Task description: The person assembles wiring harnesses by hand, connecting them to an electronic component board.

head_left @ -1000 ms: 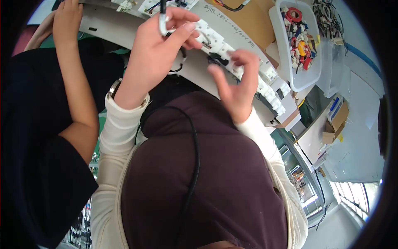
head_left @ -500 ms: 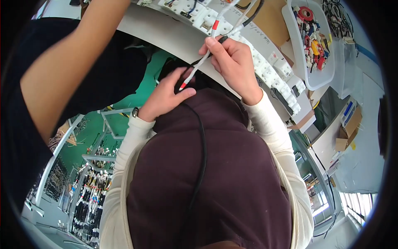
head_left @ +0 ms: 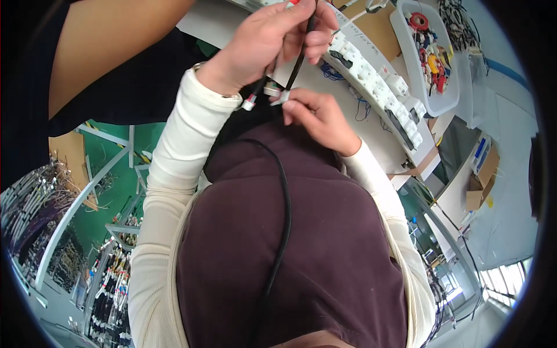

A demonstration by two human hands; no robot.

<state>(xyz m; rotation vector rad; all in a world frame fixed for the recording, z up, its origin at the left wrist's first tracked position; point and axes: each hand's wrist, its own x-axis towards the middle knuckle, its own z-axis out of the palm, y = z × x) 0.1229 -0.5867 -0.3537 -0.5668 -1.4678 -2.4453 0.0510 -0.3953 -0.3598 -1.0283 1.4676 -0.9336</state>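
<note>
My left hand (head_left: 261, 46) is up near the table edge, its fingers closed around a black cable (head_left: 298, 68). Lower down, my right hand (head_left: 320, 120) pinches that cable's end at a small white connector (head_left: 284, 97). Another small white connector with a bit of red (head_left: 249, 104) hangs below my left hand on a short black lead. A pale connector (head_left: 271, 89) shows between the two leads. Red tape (head_left: 294, 2) peeks out at the top of my left hand. A loop of black cable (head_left: 285, 197) lies over my dark top.
Along the table runs a board of white fixtures (head_left: 377, 90). A clear plastic bin (head_left: 448, 106) of coloured parts stands at the far right, beside a cardboard box (head_left: 483, 180). Another person's bare arm (head_left: 116, 52) reaches in at upper left. Cable bundles hang on racks (head_left: 110, 290) at lower left.
My left hand has risen from below my right hand to the table edge and gripped the black cable. My right hand has come down to the connector end. The white-sleeved cable has left my right hand.
</note>
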